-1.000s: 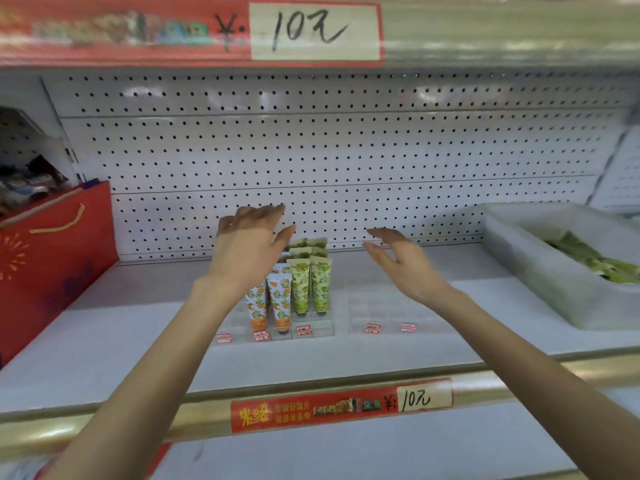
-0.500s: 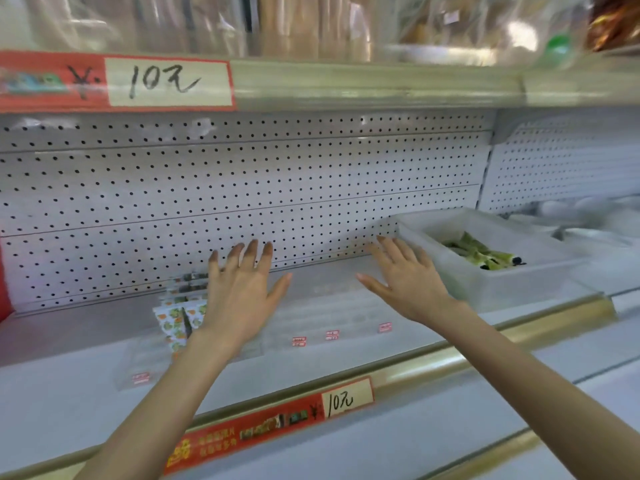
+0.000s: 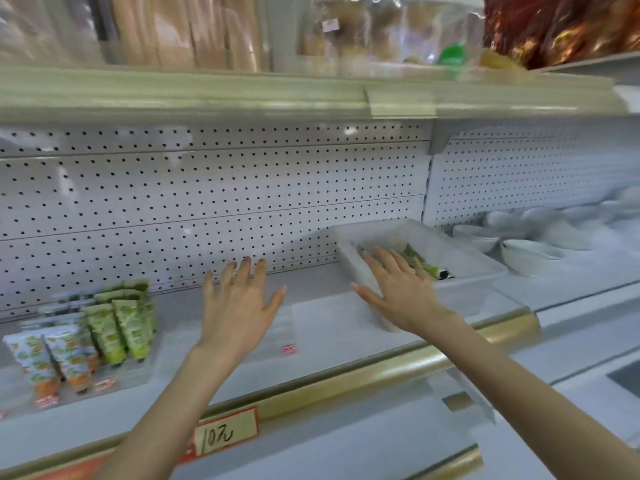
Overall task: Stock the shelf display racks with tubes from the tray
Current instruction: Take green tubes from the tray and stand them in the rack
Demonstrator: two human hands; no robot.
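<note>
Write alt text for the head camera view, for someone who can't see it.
Two open bare hands reach over a white store shelf: the right hand at the near corner of a clear tray holding loose green tubes, the left hand beside it. Far left, stocked tubes in green and orange stand upright in a display rack.

Green tubes (image 3: pixel 429 268) half hidden behind the right hand (image 3: pixel 405 292); top-shelf goods (image 3: pixel 346 36) blurred beyond telling.

Bright, even, diffuse light fills the view, with only faint shadows. Motion blur smears the upper shelf (image 3: pixel 214 95), the bowls (image 3: pixel 530 251) at right and the tray (image 3: pixel 485 265). Wide-angle distortion bends the shelf edges; glare streaks the gold rail (image 3: pixel 381 368).
</note>
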